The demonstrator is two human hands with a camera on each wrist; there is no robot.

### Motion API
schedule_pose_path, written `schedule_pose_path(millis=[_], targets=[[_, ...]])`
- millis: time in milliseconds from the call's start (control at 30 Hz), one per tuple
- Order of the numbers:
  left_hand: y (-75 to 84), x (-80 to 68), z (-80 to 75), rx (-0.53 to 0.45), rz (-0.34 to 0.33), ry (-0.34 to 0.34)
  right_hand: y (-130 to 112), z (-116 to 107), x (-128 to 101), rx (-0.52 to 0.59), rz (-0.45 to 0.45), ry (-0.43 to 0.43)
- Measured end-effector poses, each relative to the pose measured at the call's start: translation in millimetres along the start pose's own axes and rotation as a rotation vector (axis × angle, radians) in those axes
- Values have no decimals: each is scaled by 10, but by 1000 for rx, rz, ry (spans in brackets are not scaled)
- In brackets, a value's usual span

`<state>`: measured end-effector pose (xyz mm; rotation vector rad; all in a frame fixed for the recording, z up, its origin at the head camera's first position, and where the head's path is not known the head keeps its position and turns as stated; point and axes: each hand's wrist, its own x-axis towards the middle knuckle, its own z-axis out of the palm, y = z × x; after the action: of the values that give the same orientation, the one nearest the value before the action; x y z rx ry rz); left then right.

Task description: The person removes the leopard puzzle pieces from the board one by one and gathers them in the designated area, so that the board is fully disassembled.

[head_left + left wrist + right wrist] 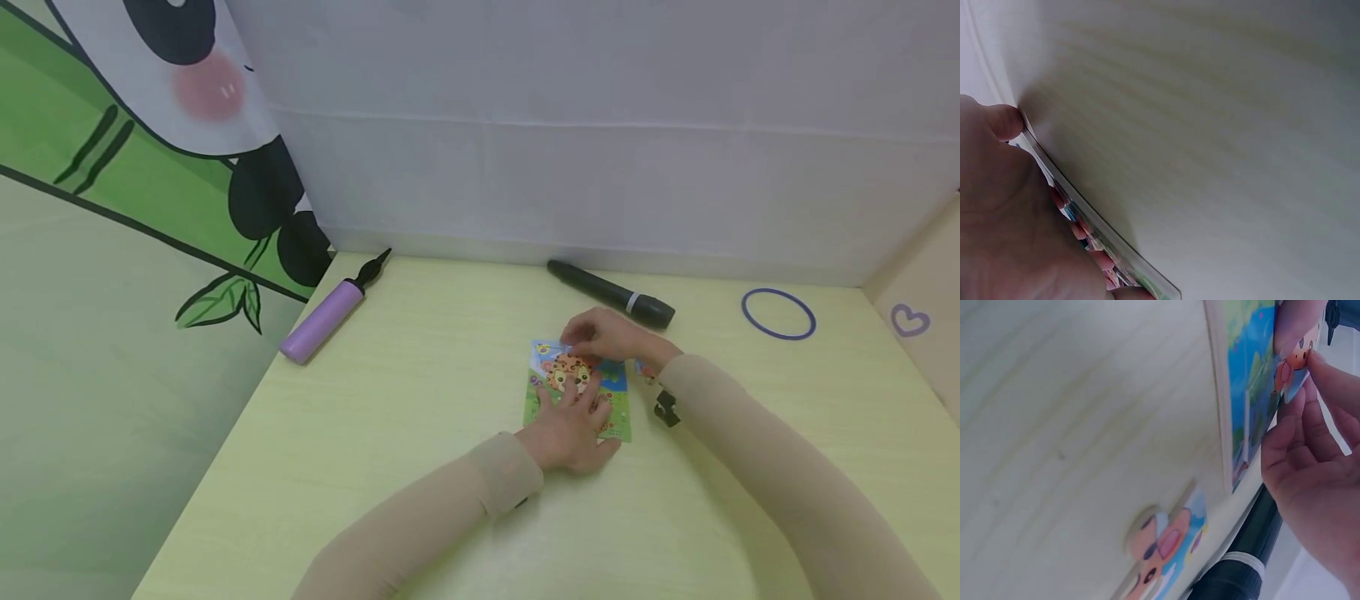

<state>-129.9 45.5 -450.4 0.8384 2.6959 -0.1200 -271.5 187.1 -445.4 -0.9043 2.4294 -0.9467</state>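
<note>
I'd call it a child's playroom: panda mural (187, 108) upper left, pale-green table (420, 400), cartoon puzzle (577, 387).

Pale yellow-green worktop (420, 433) boxed in by walls.
Grey-white wall (600, 125) across top of frame; panda-and-bamboo panel (135, 167) at left; beige side panel with purple heart (910, 320) far right. Even, soft light.
</note>
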Motion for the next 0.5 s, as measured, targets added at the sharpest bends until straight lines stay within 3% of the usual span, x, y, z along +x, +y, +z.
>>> schedule_pose_path(millis=[167,500], targets=[[7,7,2,2,-4,-6,22,-14,-26,1,45,31],[19,0,0,-1,-10,-1,55,-18,-21,52,-14,22]])
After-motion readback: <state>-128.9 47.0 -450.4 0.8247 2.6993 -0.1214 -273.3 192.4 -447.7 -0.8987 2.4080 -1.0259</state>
